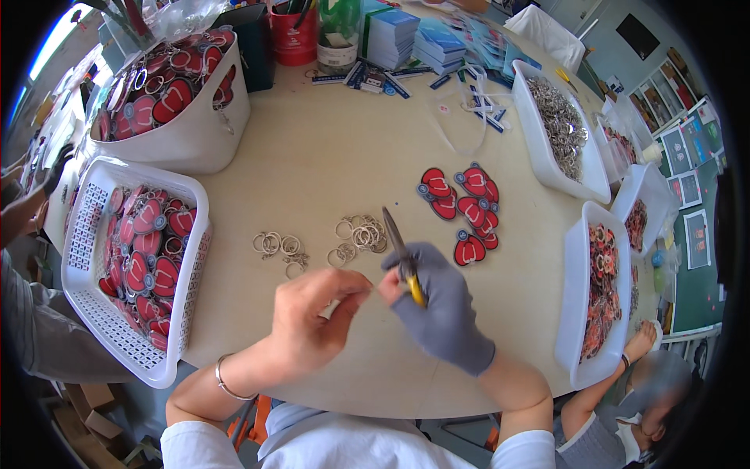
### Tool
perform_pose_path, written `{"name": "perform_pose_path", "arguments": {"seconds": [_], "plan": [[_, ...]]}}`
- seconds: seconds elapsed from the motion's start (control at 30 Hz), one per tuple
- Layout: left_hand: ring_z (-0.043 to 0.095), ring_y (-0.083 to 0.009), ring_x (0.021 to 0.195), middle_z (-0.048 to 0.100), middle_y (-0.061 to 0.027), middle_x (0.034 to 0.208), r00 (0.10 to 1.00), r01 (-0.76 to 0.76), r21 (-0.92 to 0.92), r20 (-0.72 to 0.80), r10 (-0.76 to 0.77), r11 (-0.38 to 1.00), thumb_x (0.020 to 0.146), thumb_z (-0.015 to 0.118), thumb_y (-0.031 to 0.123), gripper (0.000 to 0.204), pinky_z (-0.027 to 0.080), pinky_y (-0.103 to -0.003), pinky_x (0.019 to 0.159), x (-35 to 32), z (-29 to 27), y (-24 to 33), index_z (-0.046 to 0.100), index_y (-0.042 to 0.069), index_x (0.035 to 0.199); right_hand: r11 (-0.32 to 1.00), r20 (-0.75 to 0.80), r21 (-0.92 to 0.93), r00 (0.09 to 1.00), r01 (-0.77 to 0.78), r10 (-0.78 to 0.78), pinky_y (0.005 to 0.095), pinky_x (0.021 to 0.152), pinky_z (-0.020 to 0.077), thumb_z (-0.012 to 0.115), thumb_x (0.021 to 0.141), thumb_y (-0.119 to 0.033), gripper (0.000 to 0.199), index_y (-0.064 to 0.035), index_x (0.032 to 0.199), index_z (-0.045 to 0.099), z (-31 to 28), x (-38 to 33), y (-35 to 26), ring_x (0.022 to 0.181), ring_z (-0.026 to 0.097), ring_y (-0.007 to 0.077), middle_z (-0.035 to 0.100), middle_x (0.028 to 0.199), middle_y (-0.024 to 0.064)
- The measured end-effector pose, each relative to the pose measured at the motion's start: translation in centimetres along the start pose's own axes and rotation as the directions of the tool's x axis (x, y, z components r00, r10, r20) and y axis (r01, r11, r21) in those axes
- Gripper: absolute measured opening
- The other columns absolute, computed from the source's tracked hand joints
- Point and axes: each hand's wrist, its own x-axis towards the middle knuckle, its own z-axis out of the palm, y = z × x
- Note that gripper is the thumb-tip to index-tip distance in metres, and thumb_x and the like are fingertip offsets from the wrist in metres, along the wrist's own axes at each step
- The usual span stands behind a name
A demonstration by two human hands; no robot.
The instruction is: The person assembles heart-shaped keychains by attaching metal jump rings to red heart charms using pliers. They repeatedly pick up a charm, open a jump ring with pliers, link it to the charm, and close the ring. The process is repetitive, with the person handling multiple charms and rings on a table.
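Observation:
My right hand (437,305), in a grey glove with bare fingertips, grips yellow-handled pliers (402,248) with the dark jaws pointing away from me. Close beside it, my bare left hand (320,313) is closed in a pinch; whatever lies between its fingertips is too small to make out. Just beyond both hands, metal split rings with small chain links (361,233) lie in a loose heap, and a second cluster of rings (280,247) sits to the left. Several red tags with grey edges (473,207) lie overlapped on the table to the right.
A white perforated basket (183,313) of finished red keychains stands at left, with a fuller white bin (226,148) behind it. On the right are a tray of metal parts (598,184) and a tray of small red pieces (574,313). Another person's hand (642,340) shows at right.

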Motion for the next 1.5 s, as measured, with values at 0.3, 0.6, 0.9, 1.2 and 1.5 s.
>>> {"name": "perform_pose_path", "arguments": {"seconds": [0.3, 0.6, 0.9, 1.2, 1.5], "plan": [[0.064, -0.0182, 0.076, 0.067, -0.0112, 0.086, 0.996, -0.089, 0.126, -0.022, 0.092, 0.988, 0.074, 0.061, -0.018, 0.02, 0.055, -0.027, 0.068, 0.8, -1.8, -1.2, 0.059, -0.002, 0.086, 0.716, 0.107, -0.664, 0.975, 0.217, -0.196, 0.04, 0.077, 0.0426, 0.073, 0.073, -0.016, 0.02, -0.0022, 0.084, 0.063, 1.7, 6.8, 4.7, 0.09, 0.053, 0.0265, 0.054, 0.094, 0.0089], [0.064, -0.0219, 0.074, 0.069, -0.0091, 0.087, 0.976, -0.211, 0.07, 0.064, 0.206, 0.975, 0.068, 0.065, -0.017, 0.025, 0.051, -0.029, 0.061, 0.4, -0.4, -1.7, 0.06, 0.001, 0.084, 0.992, -0.046, -0.118, 0.998, 0.043, -0.049, 0.0278, 0.067, 0.0451, 0.066, 0.079, -0.005, 0.007, 0.0022, 0.079, 0.064, -0.9, 4.8, 3.3, 0.079, 0.058, 0.0167, 0.058, 0.092, 0.0098], [0.064, -0.0214, 0.073, 0.069, -0.0104, 0.083, 0.974, -0.216, -0.101, 0.046, 0.221, 0.971, 0.07, 0.069, -0.013, 0.022, 0.051, -0.029, 0.062, -0.2, 0.6, -1.0, 0.06, 0.001, 0.085, 0.954, 0.002, 0.224, 0.979, -0.199, 0.204, 0.0235, 0.065, 0.0432, 0.068, 0.081, -0.006, 0.009, -0.0001, 0.079, 0.061, -2.4, 1.7, -1.0, 0.075, 0.053, 0.0073, 0.056, 0.093, 0.0029], [0.064, -0.0214, 0.073, 0.068, -0.0101, 0.084, 0.967, -0.249, -0.176, 0.007, 0.254, 0.952, 0.072, 0.071, -0.012, 0.022, 0.051, -0.029, 0.063, -0.7, 0.8, -0.6, 0.06, 0.0, 0.086, 0.963, 0.04, 0.244, 0.993, -0.117, 0.111, 0.0256, 0.07, 0.0475, 0.067, 0.08, -0.003, 0.007, 0.001, 0.086, 0.065, -2.5, 0.5, -3.5, 0.081, 0.057, 0.012, 0.056, 0.101, 0.0087], [0.065, -0.0231, 0.072, 0.068, -0.0095, 0.082, 0.982, -0.185, -0.253, -0.02, 0.186, 0.95, 0.068, 0.072, -0.012, 0.023, 0.052, -0.03, 0.061, -0.9, 0.9, -0.4, 0.062, 0.0, 0.085, 0.956, 0.028, 0.247, 0.987, -0.162, 0.16, 0.0262, 0.069, 0.0472, 0.068, 0.08, -0.007, 0.009, 0.0004, 0.085, 0.066, -2.3, 0.1, -4.3, 0.082, 0.057, 0.0136, 0.057, 0.1, 0.0101]]}}
